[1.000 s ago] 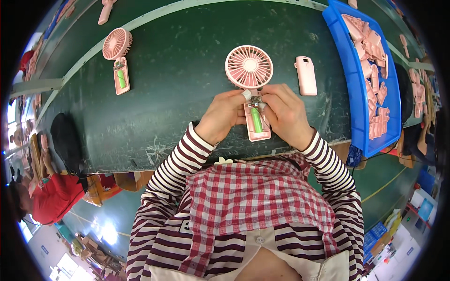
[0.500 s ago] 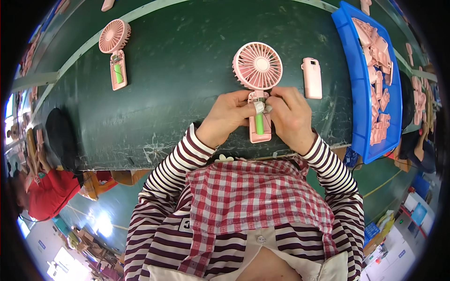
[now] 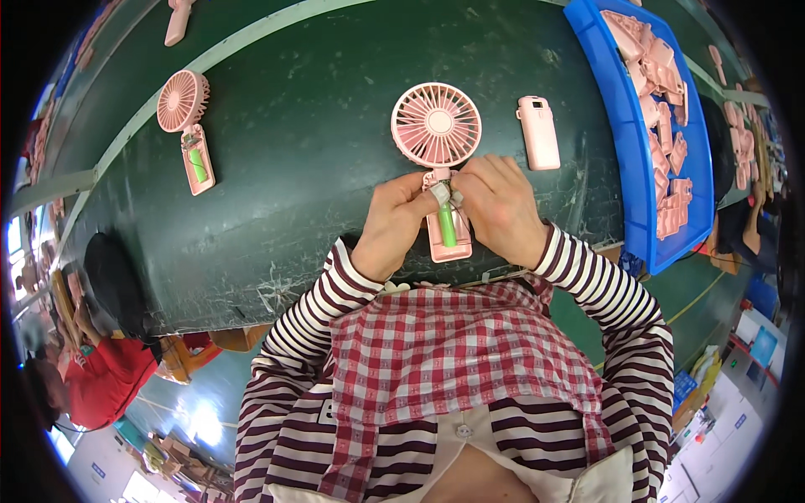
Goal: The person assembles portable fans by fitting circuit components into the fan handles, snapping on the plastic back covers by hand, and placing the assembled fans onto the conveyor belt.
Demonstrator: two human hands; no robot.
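Observation:
In front of me on the green table lies a pink handheld fan point(image 3: 437, 124), its round grille pointing away from me. Its handle is uncovered, and a green battery point(image 3: 447, 226) shows inside. My left hand point(image 3: 394, 220) grips the handle's left side near the neck, with a white wrap on the thumb tip. My right hand point(image 3: 501, 205) is closed at the neck's right side, its fingertips pressed against the inner parts; whatever small part they pinch is hidden. Right of my hands lies a pink handle cover point(image 3: 538, 132).
A blue bin point(image 3: 635, 159) of pink plastic parts stands at the right table edge. Another opened fan point(image 3: 182, 102) lies at the left, with a pink piece point(image 3: 178, 23) beyond it. A person in red point(image 3: 109, 381) sits at the far left by a dark rounded object point(image 3: 117, 281).
The whole view has shifted and turned slightly. Both hands stay at the fan's neck, and the right fingers have moved slightly around it.

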